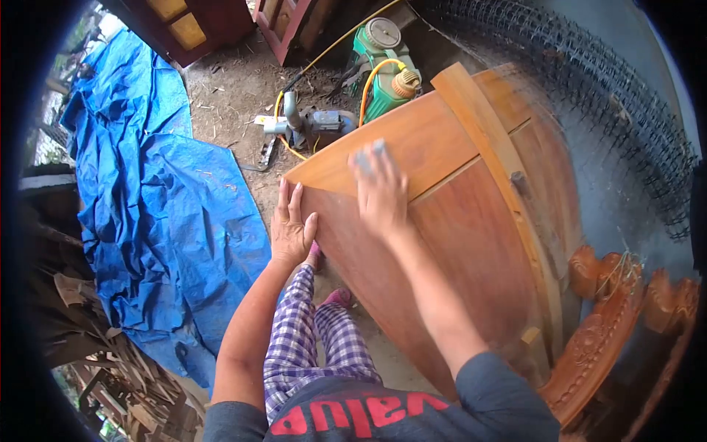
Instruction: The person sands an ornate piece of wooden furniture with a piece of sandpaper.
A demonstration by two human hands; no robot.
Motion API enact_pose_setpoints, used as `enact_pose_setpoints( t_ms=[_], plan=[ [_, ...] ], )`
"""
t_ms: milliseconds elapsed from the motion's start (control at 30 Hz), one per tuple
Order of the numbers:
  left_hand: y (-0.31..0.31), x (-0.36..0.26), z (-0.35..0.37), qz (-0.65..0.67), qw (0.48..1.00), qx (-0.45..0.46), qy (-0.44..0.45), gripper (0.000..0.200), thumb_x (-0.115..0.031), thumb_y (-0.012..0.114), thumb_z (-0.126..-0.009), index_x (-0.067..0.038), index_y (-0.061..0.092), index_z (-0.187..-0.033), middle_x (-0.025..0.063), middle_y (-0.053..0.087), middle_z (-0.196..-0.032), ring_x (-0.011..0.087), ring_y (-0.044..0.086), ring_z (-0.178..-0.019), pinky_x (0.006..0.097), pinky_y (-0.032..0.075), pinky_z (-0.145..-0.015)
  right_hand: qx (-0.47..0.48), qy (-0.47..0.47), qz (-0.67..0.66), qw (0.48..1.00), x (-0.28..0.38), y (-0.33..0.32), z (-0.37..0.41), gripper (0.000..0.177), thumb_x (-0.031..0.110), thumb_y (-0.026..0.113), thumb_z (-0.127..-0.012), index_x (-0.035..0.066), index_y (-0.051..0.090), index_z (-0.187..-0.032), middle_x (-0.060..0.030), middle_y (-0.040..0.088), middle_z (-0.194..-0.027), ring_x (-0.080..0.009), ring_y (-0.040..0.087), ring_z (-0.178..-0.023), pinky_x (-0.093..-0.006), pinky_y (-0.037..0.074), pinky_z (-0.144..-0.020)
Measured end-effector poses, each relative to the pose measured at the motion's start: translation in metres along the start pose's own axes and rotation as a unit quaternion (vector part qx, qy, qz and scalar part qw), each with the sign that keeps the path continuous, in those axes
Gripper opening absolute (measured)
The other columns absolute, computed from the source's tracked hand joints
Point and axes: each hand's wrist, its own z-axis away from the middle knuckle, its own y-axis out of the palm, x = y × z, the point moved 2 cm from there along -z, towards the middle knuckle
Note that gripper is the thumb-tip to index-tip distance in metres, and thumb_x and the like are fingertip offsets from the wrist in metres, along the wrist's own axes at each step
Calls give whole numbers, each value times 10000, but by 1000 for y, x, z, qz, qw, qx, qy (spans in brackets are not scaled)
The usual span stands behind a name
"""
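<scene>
A large wooden panel (471,243) lies in front of me, orange-brown along its far strip and duller, dusty brown nearer to me. My right hand (383,191) is on the panel, its fingers closed over a grey piece of sandpaper (368,158) pressed to the wood near the far strip. Motion blurs that hand and the sandpaper a little. At the panel's left corner, my left hand (291,228) rests on the edge with its fingers stretched out, holding nothing. A raised wooden rail (492,158) crosses the panel to the right of my hands.
Beyond the panel stand a green sprayer tank (384,74) and a grey-blue pump (324,124) with a yellow hose. A blue tarp (169,236) covers the ground at left, above scrap wood (132,390). Carved wooden pieces (600,331) and rolled black mesh (589,66) are at right.
</scene>
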Motion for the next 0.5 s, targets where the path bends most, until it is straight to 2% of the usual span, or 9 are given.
enact_pose_setpoints(
  t_ms=[67,133,200,233,267,333,400,433,500],
  plan=[
    [-5,-4,0,-20,1000,5,13,689,-378,557,-961,-92,319,-1541,195,156,-1645,427,359,-1405,494,352,-1119,-40,20,-8,999,-10,-3,-12,497,175,487,-967,248,519,-1457,-124,409,-1551,-354,381,-1411,-561,315,-1099],
    [-4,-6,0,-15,1000,9,-3,689,-383,557,-962,-93,320,-1541,199,158,-1645,427,355,-1409,496,356,-1116,-7,19,-32,999,-11,-18,22,488,165,486,-969,229,525,-1451,-125,407,-1554,-362,380,-1412,-550,318,-1104],
    [-8,-5,-1,3,1000,2,1,688,-390,556,-963,-96,324,-1540,204,159,-1644,426,353,-1411,498,355,-1116,37,12,-26,999,-8,-20,120,483,162,498,-963,238,544,-1438,-133,406,-1553,-388,367,-1418,-560,302,-1124],
    [-9,-5,-2,-2,1000,24,-8,687,-383,542,-970,-81,311,-1543,223,145,-1641,433,306,-1441,489,331,-1148,105,43,-26,993,-2,-27,174,475,163,511,-961,266,565,-1421,-139,407,-1548,-395,373,-1413,-574,293,-1128],
    [-9,-4,-1,-8,999,47,-17,687,-376,528,-978,-67,298,-1547,241,132,-1637,440,259,-1471,479,306,-1179,125,63,-45,989,1,-33,226,479,167,539,-953,291,571,-1414,-138,406,-1548,-395,376,-1411,-577,282,-1132],
    [-7,-1,-2,4,999,46,-21,692,-386,526,-978,-65,296,-1547,243,133,-1637,441,259,-1472,478,302,-1181,160,69,-5,985,14,-43,288,491,178,562,-946,295,564,-1422,-134,407,-1547,-395,378,-1405,-575,271,-1138],
    [1,4,1,16,1000,8,7,695,-362,569,-941,-98,327,-1537,206,137,-1648,433,294,-1455,494,349,-1129,133,66,-28,989,7,-32,258,489,188,554,-951,295,556,-1429,-129,405,-1548,-389,372,-1408,-573,264,-1145],
    [2,6,1,30,999,7,20,699,-352,561,-941,-94,310,-1541,212,123,-1648,444,258,-1471,494,322,-1158,105,57,-57,991,4,-23,229,489,198,546,-957,296,549,-1436,-124,404,-1549,-383,367,-1411,-572,256,-1151],
    [6,6,0,15,999,2,29,689,-351,533,-958,-81,289,-1544,219,115,-1646,444,216,-1489,490,282,-1190,60,24,-52,997,-2,-16,123,487,222,494,-977,278,519,-1459,-117,375,-1575,-371,335,-1435,-583,235,-1167]
  ],
)
